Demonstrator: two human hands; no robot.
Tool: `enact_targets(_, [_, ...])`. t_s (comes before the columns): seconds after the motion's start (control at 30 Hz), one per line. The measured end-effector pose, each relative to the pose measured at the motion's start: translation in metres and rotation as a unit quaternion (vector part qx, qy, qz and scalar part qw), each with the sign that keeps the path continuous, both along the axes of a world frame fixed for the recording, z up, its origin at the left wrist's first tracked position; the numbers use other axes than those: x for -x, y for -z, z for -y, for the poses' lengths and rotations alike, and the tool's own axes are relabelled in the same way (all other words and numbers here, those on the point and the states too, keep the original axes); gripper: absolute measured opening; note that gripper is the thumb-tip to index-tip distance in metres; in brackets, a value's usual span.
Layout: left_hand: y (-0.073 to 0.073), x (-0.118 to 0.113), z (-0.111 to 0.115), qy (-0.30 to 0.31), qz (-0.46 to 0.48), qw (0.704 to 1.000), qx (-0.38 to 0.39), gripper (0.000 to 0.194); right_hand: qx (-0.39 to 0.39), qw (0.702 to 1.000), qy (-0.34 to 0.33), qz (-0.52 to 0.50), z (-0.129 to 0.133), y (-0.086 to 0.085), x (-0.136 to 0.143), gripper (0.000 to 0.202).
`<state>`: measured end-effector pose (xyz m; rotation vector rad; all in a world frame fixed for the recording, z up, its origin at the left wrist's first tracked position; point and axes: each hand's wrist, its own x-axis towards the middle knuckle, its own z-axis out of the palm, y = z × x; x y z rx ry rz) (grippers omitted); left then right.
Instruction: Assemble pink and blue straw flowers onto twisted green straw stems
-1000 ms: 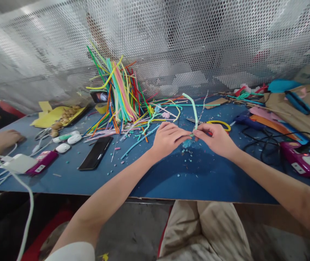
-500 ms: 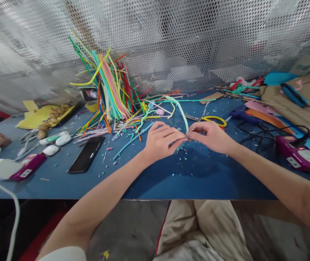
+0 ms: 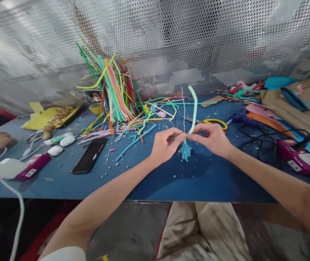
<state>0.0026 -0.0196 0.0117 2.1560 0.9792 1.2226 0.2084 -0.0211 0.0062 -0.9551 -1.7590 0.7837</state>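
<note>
"Where's the blue tuft [image 3: 185,151]?"
"Over the surface [image 3: 144,188], in from its near edge, hanging head-down below the left hand [image 3: 164,145], which pinches its neck."
"And the right hand [image 3: 211,139]?"
"Fingertips closed on a pale green stem [image 3: 195,108]; probably held close to keep the joint steady."
"Counted?"
"One tuft, one stem, one upright wire [image 3: 183,108]; toward the far edge, one pair of scissors [image 3: 217,122]; leftward, one phone [image 3: 89,156]."

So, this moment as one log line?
left hand: pinching blue tassel at top; right hand: pinching pale green pipe cleaner; behind right hand: yellow-handled scissors
</note>
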Motion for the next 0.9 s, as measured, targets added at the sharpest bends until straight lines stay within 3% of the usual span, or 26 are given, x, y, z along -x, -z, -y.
enact_targets(0.13, [0.004, -0.001, 0.000, 0.030, 0.067, 0.992, 0.100, 0.033, -0.173, 0.979, 0.075, 0.073, 0.002, 0.003, -0.001, 0.008])
enact_targets(0.27, [0.008, -0.002, -0.003, 0.042, 0.084, 0.985, 0.146, 0.035, -0.383, 0.882, 0.118, 0.248, 0.003, -0.004, -0.009, 0.009])
enact_targets(0.33, [0.007, -0.002, -0.005, 0.033, 0.063, 0.990, 0.125, 0.034, -0.429, 0.838, 0.125, 0.315, 0.004, -0.008, -0.012, 0.008])
enact_targets(0.4, [0.006, -0.001, -0.005, 0.019, 0.033, 0.994, 0.098, 0.032, -0.447, 0.814, 0.132, 0.346, 0.005, -0.010, -0.013, 0.006])
enact_targets(0.47, [0.004, 0.000, -0.005, 0.015, 0.008, 0.996, 0.086, 0.030, -0.446, 0.810, 0.138, 0.355, 0.005, -0.010, -0.012, 0.005])
enact_targets(0.67, [-0.003, 0.002, -0.004, 0.046, -0.016, 0.995, 0.089, 0.026, -0.413, 0.836, 0.133, 0.336, 0.005, -0.012, -0.010, 0.005])
enact_targets(0.9, [-0.005, 0.001, -0.004, 0.028, -0.024, 0.997, 0.061, 0.020, -0.463, 0.808, 0.134, 0.338, 0.005, -0.014, -0.010, 0.006])
